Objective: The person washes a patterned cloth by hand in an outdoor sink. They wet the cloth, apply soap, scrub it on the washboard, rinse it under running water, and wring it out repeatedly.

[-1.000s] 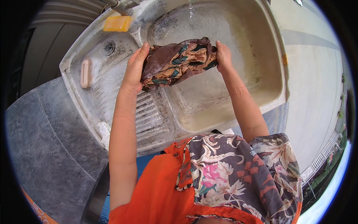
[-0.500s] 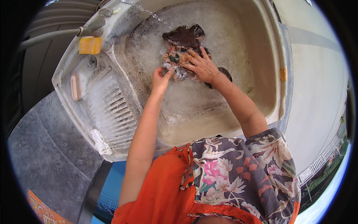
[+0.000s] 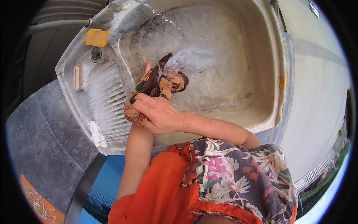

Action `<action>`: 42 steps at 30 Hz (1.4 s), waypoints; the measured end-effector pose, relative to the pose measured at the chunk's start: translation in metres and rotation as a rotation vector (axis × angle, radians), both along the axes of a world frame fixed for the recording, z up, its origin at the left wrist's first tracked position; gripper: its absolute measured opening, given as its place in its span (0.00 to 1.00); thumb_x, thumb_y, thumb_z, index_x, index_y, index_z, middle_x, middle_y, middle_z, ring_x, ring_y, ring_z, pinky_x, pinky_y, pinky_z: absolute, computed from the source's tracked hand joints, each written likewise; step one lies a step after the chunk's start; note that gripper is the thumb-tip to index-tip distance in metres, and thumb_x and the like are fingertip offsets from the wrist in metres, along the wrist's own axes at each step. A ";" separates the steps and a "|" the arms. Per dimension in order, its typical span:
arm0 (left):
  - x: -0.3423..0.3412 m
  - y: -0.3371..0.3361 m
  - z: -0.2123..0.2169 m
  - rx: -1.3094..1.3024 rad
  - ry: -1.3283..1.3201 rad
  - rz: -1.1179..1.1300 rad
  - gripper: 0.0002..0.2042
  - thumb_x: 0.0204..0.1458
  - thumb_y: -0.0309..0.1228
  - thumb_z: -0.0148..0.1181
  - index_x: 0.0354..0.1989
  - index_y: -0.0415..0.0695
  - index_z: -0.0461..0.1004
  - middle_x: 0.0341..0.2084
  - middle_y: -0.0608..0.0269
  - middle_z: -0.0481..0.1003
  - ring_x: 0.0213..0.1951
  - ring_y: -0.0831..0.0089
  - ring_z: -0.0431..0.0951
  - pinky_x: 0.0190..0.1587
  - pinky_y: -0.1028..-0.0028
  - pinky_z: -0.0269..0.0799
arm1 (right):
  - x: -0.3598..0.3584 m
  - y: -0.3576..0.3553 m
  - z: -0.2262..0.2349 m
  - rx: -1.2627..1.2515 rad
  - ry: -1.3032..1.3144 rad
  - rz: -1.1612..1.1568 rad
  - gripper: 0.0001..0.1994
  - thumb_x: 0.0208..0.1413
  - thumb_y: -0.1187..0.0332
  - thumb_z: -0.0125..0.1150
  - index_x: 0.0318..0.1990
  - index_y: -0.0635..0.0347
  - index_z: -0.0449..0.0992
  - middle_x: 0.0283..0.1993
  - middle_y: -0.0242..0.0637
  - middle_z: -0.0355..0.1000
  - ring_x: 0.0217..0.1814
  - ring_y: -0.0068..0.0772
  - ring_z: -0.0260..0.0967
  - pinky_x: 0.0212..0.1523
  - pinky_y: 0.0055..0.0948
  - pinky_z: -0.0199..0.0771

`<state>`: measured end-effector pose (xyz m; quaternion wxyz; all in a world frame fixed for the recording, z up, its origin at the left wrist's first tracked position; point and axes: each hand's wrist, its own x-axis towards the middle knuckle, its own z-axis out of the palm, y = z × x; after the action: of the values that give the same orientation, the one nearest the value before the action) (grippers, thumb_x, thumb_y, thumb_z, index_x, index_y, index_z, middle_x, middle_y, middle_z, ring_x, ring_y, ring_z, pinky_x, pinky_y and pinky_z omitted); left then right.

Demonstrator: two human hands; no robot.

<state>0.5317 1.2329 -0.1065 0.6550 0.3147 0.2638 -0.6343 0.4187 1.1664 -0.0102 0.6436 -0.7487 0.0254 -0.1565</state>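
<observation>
A wet cloth [image 3: 153,86], dark brown with a tan and green pattern, is bunched up over the left part of the sink basin [image 3: 220,93]. My right hand [image 3: 158,112] crosses over my left forearm, fingers closed on the cloth's near end. Most of my left hand [image 3: 148,65] is hidden by the cloth, which wraps over it. Only a fingertip sticks up past the fabric, and the hand appears to grip the cloth from beneath. Loose folds hang from the far right side of the bundle, touching the foamy water [image 3: 194,58].
A thin water stream [image 3: 164,16] falls from the upper left. On the ridged washboard side [image 3: 108,97] lie a pink brush [image 3: 77,76] and a white crumpled scrap [image 3: 97,134]. An orange soap bar [image 3: 97,38] sits by the tap pipe [image 3: 56,25]. A round drain [image 3: 96,55] is below it.
Both hands have gathered the cloth off the basin floor and drawn it left and nearer to me. My right hand has gone from spread flat to closed on the cloth.
</observation>
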 end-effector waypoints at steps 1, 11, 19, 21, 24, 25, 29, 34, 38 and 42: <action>0.007 0.009 0.019 0.007 -0.003 0.006 0.30 0.63 0.54 0.43 0.66 0.45 0.59 0.61 0.53 0.65 0.60 0.60 0.68 0.59 0.59 0.71 | 0.004 0.014 0.012 -0.061 0.014 0.128 0.15 0.40 0.75 0.59 0.37 0.63 0.65 0.37 0.45 0.60 0.37 0.52 0.66 0.31 0.43 0.71; 0.098 0.181 0.111 0.162 -0.868 -0.030 0.14 0.51 0.27 0.59 0.47 0.40 0.71 0.41 0.56 0.78 0.47 0.67 0.79 0.49 0.66 0.78 | -0.017 -0.028 -0.056 -0.618 0.187 -0.013 0.30 0.44 0.69 0.71 0.59 0.48 0.70 0.62 0.41 0.64 0.64 0.45 0.61 0.62 0.44 0.63; 0.105 0.224 0.054 0.940 -1.836 -0.326 0.23 0.53 0.39 0.65 0.55 0.44 0.72 0.53 0.53 0.67 0.56 0.55 0.68 0.59 0.60 0.64 | -0.142 -0.100 -0.225 1.144 0.517 -0.917 0.18 0.64 0.57 0.48 0.41 0.63 0.79 0.46 0.41 0.78 0.52 0.39 0.74 0.53 0.35 0.75; 0.101 0.214 0.035 0.989 -1.946 -0.336 0.30 0.54 0.46 0.64 0.60 0.42 0.67 0.59 0.49 0.62 0.61 0.51 0.61 0.63 0.56 0.58 | -0.073 -0.056 -0.181 1.670 0.240 -0.271 0.21 0.66 0.57 0.45 0.41 0.66 0.79 0.47 0.45 0.78 0.54 0.46 0.74 0.55 0.41 0.76; 0.107 0.202 0.004 1.167 -2.070 -0.517 0.30 0.55 0.53 0.59 0.60 0.44 0.68 0.59 0.53 0.63 0.64 0.54 0.58 0.66 0.49 0.45 | 0.024 0.015 -0.117 1.558 0.233 0.278 0.20 0.67 0.59 0.45 0.45 0.69 0.78 0.45 0.47 0.78 0.55 0.49 0.73 0.55 0.44 0.76; 0.105 0.201 0.001 1.176 -2.059 -0.596 0.27 0.56 0.52 0.58 0.57 0.45 0.70 0.58 0.56 0.65 0.64 0.56 0.59 0.65 0.49 0.45 | 0.055 0.044 -0.075 1.265 0.404 0.248 0.18 0.65 0.60 0.48 0.44 0.67 0.78 0.45 0.47 0.78 0.54 0.50 0.73 0.55 0.44 0.75; 0.094 0.215 0.006 0.977 -1.997 -0.549 0.15 0.58 0.45 0.58 0.44 0.49 0.77 0.50 0.64 0.71 0.57 0.61 0.66 0.60 0.49 0.50 | 0.085 0.133 -0.012 -0.551 0.327 0.019 0.21 0.57 0.60 0.61 0.57 0.58 0.71 0.58 0.46 0.68 0.65 0.55 0.59 0.63 0.55 0.57; 0.015 0.248 0.036 0.781 -2.162 -0.160 0.16 0.60 0.48 0.54 0.40 0.47 0.77 0.51 0.59 0.70 0.62 0.50 0.62 0.60 0.50 0.55 | 0.040 0.184 -0.065 -0.616 0.264 -0.203 0.33 0.58 0.48 0.55 0.66 0.58 0.61 0.69 0.50 0.54 0.73 0.59 0.44 0.68 0.63 0.39; 0.004 0.238 0.018 0.709 -1.904 0.120 0.13 0.61 0.40 0.52 0.34 0.42 0.74 0.41 0.52 0.71 0.46 0.50 0.73 0.51 0.56 0.65 | 0.075 0.198 -0.069 -0.431 0.129 -0.230 0.23 0.61 0.58 0.51 0.59 0.61 0.69 0.63 0.51 0.62 0.68 0.60 0.54 0.68 0.53 0.51; 0.057 0.218 0.009 0.751 -2.004 -0.026 0.10 0.58 0.32 0.53 0.25 0.41 0.70 0.24 0.55 0.70 0.33 0.53 0.71 0.41 0.57 0.64 | 0.119 0.178 -0.089 -0.531 0.124 -0.249 0.12 0.59 0.66 0.52 0.44 0.62 0.75 0.45 0.49 0.72 0.52 0.56 0.66 0.56 0.48 0.63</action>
<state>0.5883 1.4506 -0.0972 0.4276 0.8764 -0.2196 0.0281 0.5377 1.3445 -0.0996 0.3981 -0.8903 0.1146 -0.1892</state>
